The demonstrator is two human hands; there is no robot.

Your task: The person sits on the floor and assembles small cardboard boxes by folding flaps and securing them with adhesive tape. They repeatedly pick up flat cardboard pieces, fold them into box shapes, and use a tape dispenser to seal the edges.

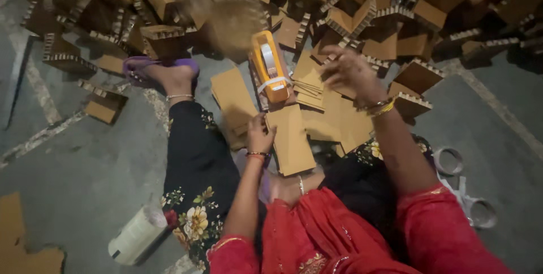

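I sit on a grey floor with flat brown cardboard pieces [317, 115] stacked in front of me. My left hand [259, 134] grips the edge of one flat cardboard piece [291, 141] lying near my lap. My right hand [348, 70] is raised above the stack, fingers spread and blurred, holding nothing that I can make out. An orange tape dispenser [269, 67] rests on the stack between my hands, just beyond my left hand.
A big heap of folded small cardboard boxes [350, 8] fills the far side. My foot in a purple sandal [164, 70] stretches left. A white tape roll [136, 235] lies near left, empty tape rings [449, 161] at right.
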